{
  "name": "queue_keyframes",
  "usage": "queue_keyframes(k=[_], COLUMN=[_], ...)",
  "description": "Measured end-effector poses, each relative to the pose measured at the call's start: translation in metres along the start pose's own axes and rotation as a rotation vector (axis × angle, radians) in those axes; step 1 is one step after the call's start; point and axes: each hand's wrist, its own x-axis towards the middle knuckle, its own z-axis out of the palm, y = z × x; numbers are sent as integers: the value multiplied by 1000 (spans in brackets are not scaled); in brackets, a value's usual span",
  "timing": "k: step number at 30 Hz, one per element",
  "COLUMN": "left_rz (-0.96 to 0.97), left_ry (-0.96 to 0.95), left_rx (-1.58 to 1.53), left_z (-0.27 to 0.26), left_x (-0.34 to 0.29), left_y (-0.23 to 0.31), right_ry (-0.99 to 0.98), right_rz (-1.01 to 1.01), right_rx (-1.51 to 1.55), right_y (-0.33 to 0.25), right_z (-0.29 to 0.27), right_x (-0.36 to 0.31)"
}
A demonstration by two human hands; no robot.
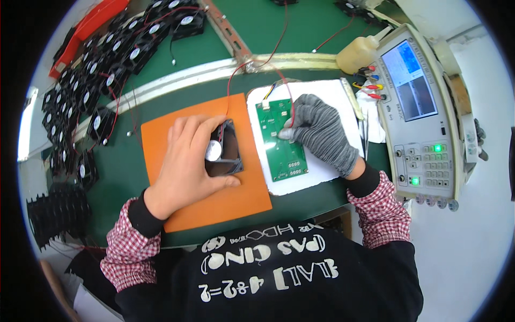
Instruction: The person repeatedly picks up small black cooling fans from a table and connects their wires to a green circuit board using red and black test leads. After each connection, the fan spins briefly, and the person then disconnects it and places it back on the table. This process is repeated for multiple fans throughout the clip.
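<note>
My bare left hand (185, 153) grips a square black cooling fan (233, 144) with a white round hub, its thumb along the near edge and fingers over the far left corner. Under the fan lies an orange mat (236, 203). From the fan a red wire (229, 86) loops away and back toward my right hand (326, 131), which wears a grey striped glove. Thumb and fingers there pinch the wire's end over a green circuit board (284, 153); the plug itself is hidden. The board rests on a white pad (335, 99), with a cable plugged in at its far end.
Many black fans (110, 80) are heaped at the left, and a red bin (99, 24) stands behind them. At the right is a bench instrument (413, 112) with a lit screen and coloured leads, beside a yellowish bottle (358, 55). A metal rail (228, 35) crosses the far bench.
</note>
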Motion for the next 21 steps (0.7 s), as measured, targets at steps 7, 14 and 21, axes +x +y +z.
queue_keyframes(k=[7, 14, 21], left_rz=[319, 38, 306], left_ry=[237, -34, 492], left_rx=[206, -1807, 409], left_z=[-57, -74, -86], left_x=[-14, -57, -85], left_y=[48, 39, 22], right_ry=[23, -12, 25], right_rz=[-53, -120, -103], right_rx=[-80, -21, -41], right_y=[7, 6, 13], right_z=[-4, 5, -4], right_x=[-1, 5, -3])
